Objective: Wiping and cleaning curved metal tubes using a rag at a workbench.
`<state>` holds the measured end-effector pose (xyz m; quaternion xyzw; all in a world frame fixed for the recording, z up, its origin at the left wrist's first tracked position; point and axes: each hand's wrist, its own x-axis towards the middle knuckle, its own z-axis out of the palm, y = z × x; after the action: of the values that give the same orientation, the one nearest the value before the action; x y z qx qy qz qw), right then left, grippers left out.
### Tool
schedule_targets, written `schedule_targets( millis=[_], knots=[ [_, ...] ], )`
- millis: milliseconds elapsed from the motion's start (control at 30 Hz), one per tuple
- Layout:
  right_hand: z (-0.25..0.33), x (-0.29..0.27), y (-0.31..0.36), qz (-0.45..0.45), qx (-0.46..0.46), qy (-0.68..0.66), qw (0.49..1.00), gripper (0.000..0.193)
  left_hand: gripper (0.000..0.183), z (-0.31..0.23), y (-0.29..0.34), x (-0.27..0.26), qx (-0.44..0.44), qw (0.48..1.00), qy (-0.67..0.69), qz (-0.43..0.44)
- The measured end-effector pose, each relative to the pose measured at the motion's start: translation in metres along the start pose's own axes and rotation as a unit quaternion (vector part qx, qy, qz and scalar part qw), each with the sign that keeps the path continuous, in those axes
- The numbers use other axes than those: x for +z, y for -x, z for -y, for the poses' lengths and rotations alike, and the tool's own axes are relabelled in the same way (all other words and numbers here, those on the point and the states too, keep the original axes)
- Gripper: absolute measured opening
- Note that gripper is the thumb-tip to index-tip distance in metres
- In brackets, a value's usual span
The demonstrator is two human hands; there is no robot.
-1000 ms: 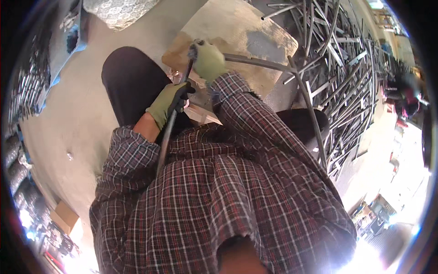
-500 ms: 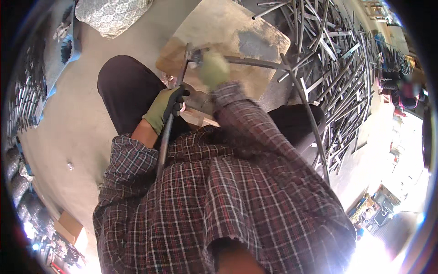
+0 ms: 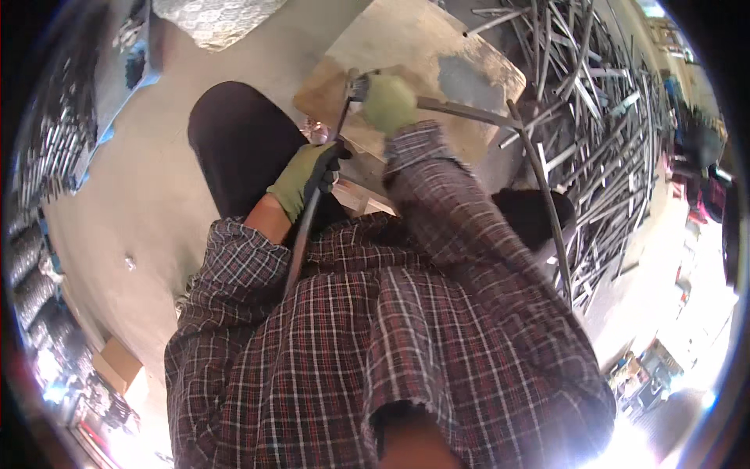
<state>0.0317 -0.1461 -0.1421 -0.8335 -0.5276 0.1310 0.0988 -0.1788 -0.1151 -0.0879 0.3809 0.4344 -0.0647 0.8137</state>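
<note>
My left hand (image 3: pixel 301 181), in a green glove with dark fingers, is wrapped round one dark metal tube of a bent or joined metal frame (image 3: pixel 469 114). That tube slants from the far end down against my shirt. A crossbar runs right from the far corner, and a second long tube curves back toward me on the right. My right hand (image 3: pixel 391 104), gloved and smeared by motion, is closed at the frame's far left corner. Beside its fingers shows a small silvery and dark piece (image 3: pixel 360 87); its kind is too blurred to tell.
A worn board (image 3: pixel 391 39) lies on the floor under the far corner. To the right spreads a heap of loose metal tubes (image 3: pixel 605 156). At far left are a blue-edged container (image 3: pixel 144 70) and stacked metal parts (image 3: pixel 51 141). A patterned bag (image 3: pixel 219 19) and a cardboard box (image 3: pixel 117 366) rest nearby.
The whole view has shifted, so hands and frame sit farther right in the picture. My left hand keeps its hold on the tube; my right hand stays at the same corner, still blurred.
</note>
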Motion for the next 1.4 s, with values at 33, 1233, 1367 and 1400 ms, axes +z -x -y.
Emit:
schedule_targets(
  millis=[33, 1233, 1367, 1400],
  knots=[
    [-0.019, -0.009, 0.005, 0.039, 0.052, -0.017, 0.998, 0.019, 0.032, 0.005, 0.007, -0.014, 0.0, 0.999, 0.04, -0.014],
    [-0.165, -0.07, 0.074, -0.01, 0.185, 0.1, 0.978, 0.03, 0.031, -0.008, 0.009, 0.007, -0.009, 0.997, 0.079, 0.0],
    [-0.194, -0.084, 0.102, -0.059, 0.275, 0.071, 0.957, 0.028, 0.03, -0.009, 0.005, 0.012, 0.002, 0.999, 0.054, 0.0],
    [-0.167, -0.066, 0.103, -0.097, 0.252, 0.139, 0.953, 0.025, 0.03, -0.003, 0.007, 0.007, 0.014, 0.999, 0.039, -0.012]
  ],
)
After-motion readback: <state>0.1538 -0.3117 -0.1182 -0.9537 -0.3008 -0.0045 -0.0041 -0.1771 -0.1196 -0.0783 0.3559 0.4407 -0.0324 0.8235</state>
